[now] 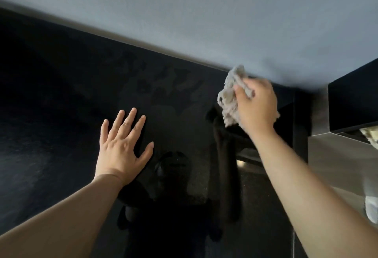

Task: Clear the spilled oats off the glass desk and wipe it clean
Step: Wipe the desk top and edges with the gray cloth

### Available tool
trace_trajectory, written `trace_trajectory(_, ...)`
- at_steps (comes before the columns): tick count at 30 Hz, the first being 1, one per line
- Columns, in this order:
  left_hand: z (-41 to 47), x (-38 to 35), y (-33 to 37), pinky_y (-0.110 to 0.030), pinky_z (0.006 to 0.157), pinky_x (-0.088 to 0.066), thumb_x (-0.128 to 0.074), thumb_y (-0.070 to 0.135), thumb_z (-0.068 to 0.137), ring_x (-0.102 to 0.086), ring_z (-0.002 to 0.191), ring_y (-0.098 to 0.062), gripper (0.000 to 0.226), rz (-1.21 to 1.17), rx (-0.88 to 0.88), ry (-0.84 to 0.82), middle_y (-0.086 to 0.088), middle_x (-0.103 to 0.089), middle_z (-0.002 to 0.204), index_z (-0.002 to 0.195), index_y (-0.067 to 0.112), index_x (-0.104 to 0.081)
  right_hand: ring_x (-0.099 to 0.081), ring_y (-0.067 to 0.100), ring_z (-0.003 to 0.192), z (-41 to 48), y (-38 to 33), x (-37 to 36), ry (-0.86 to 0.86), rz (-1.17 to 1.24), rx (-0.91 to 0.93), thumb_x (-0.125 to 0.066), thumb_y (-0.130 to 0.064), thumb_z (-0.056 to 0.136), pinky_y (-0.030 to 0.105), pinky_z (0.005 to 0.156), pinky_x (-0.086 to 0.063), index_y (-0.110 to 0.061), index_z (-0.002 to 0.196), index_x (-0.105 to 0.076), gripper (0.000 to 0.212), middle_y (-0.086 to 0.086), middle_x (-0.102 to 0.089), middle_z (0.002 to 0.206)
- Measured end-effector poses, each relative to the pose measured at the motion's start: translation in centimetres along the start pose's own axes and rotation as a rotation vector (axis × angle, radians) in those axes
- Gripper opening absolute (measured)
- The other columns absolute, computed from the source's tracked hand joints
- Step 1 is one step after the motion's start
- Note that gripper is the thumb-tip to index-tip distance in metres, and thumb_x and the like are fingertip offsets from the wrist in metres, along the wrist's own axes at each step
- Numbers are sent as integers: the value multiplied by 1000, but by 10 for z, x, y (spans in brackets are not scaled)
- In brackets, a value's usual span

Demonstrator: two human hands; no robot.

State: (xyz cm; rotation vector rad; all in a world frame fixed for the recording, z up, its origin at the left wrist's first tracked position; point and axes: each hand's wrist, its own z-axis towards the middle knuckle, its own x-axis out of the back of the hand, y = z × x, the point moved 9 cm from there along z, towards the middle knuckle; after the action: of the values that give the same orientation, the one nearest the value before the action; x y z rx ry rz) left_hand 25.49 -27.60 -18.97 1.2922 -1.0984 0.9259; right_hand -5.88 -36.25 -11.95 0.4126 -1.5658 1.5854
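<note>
Got left hand (pixel 122 145) flat, palm down, fingers spread, pressing on the black glass desk (pixel 51 114), holding nothing. Got right hand (pixel 256 106) ahead and to the right of the left, fingers curled tight round a crumpled grey-beige cloth (pixel 228 102), bunched mostly on the thumb side and poking out past the fingertips, right at the desk's far edge against the grey wall (pixel 225 12); can't tell whether touching the glass. Further right of the right hand, seeing a black box (pixel 353 98) over a brushed-metal surface (pixel 337 155), plus a pale crumbly lump (pixel 371 134) at frame edge, can't tell if oats.
</note>
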Motion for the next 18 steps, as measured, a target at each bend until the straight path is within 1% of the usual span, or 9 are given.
trace_trajectory(2, 0, 0, -1, -47, 120, -3, -35, 59, 86, -9, 149, -19, 71, -12, 0, 8, 3, -21, 159, 148, 24, -35, -58, 26, 87, 42, 7, -29, -42, -118, -4, -61, -35, 87, 25, 65, -34, -25, 75, -63, 16, 3, -56, 83)
trace_trajectory(3, 0, 0, -1, -47, 120, -3, -35, 58, 86, -9, 149, -19, 71, -13, -1, 10, 3, -21, 159, 148, 24, -35, -58, 29, 92, 52, 11, -45, -69, -163, -25, -59, -43, 85, 26, 66, -34, -25, 76, -62, 20, 4, -58, 86)
trace_trajectory(5, 0, 0, -1, -47, 120, -4, -36, 58, 86, -9, 149, -19, 70, -11, -3, 11, 3, -21, 159, 148, 24, -35, -52, 25, 105, 49, 10, -66, -75, -272, -57, -60, -57, 79, 30, 71, -40, -28, 93, -66, 33, 2, -58, 102)
trace_trajectory(6, 0, 0, -2, -48, 120, -4, -36, 58, 86, -9, 149, -19, 70, -12, -3, 11, 3, -20, 159, 148, 24, -35, -49, 23, 108, 39, 4, -70, -60, -304, -34, -61, -58, 79, 32, 74, -43, -28, 103, -65, 38, 0, -55, 110)
trace_trajectory(8, 1, -1, -2, -48, 120, -3, -36, 58, 86, -9, 149, -20, 70, -17, -5, 10, 3, -20, 159, 148, 24, -35, -51, 23, 102, 8, -12, -72, -48, -309, 90, -62, -48, 84, 36, 72, -47, -25, 105, -66, 32, -1, -55, 110)
trace_trajectory(11, 0, -1, -2, -48, 120, -4, -35, 58, 86, -8, 149, -19, 70, -10, -3, 8, 3, -20, 159, 148, 25, -34, -56, 22, 86, -50, -24, -64, -91, -172, 227, -66, -35, 85, 36, 64, -47, -20, 97, -70, 20, -1, -58, 99)
trace_trajectory(13, 0, 0, -2, -49, 120, -5, -35, 58, 86, -8, 149, -20, 70, -9, -3, 6, 2, -20, 159, 148, 25, -34, -57, 16, 82, -87, -27, -61, -206, -97, 255, -68, -32, 85, 32, 64, -46, -20, 98, -71, 18, -5, -58, 96)
trace_trajectory(16, 0, -1, -3, -49, 120, -5, -35, 58, 86, -9, 149, -20, 70, -12, -4, 2, 2, -20, 159, 148, 24, -34, -61, 5, 78, -110, -24, -50, -408, 114, 121, -68, -30, 87, 22, 69, -47, -22, 96, -72, 13, -11, -60, 95)
trace_trajectory(18, 0, -1, -3, -50, 120, -5, -35, 58, 86, -9, 149, -20, 70, -10, -5, 5, 2, -20, 159, 148, 24, -34, -61, 6, 81, -82, -13, -34, -300, 189, 40, -67, -24, 88, 21, 74, -46, -21, 95, -72, 9, -5, -62, 94)
